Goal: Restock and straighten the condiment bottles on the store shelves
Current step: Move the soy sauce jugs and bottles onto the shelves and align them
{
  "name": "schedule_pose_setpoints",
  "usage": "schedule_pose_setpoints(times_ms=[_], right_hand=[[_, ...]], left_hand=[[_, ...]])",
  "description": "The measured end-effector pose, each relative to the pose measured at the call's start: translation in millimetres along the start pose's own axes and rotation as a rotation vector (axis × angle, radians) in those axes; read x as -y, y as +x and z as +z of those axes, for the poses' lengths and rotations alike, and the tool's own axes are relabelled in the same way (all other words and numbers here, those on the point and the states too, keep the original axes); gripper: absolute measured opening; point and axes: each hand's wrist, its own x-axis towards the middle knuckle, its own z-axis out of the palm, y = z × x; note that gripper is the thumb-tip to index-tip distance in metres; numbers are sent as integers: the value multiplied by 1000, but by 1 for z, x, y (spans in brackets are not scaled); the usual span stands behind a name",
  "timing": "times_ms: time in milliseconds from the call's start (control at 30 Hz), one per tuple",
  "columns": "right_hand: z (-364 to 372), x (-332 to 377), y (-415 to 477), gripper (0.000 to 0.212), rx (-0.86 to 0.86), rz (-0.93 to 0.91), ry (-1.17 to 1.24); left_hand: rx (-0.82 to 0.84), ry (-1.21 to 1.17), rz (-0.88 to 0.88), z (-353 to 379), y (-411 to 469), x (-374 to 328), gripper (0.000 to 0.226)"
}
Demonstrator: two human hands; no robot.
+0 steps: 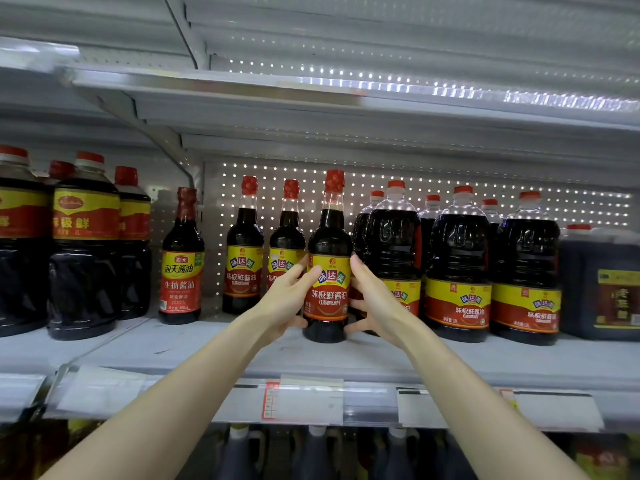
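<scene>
Upright, bottle [330,237] between left hand [289,301], right hand [375,306].

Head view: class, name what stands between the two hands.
A red-capped soy sauce bottle, gripped by the left hand and right hand, seen in the head view.

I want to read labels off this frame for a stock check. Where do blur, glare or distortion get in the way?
Head view: the held bottle has a sharp label; the far-left bottles and shelf-edge price tags are blurred; bright dots from the perforated back panel reflect on the large jugs; the wide lens bows the shelves.
</scene>
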Motion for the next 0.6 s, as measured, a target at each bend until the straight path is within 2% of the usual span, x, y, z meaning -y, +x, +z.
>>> schedule_pose_setpoints(times_ms=[300, 600], right_hand=[[-2, -1, 10, 58, -22, 29, -3], [-4, -5, 22, 53, -30, 15, -7]], left_hand=[[-28, -53, -68, 1, 17, 4, 60], [-50, -66, -43, 6, 29, 9, 59]])
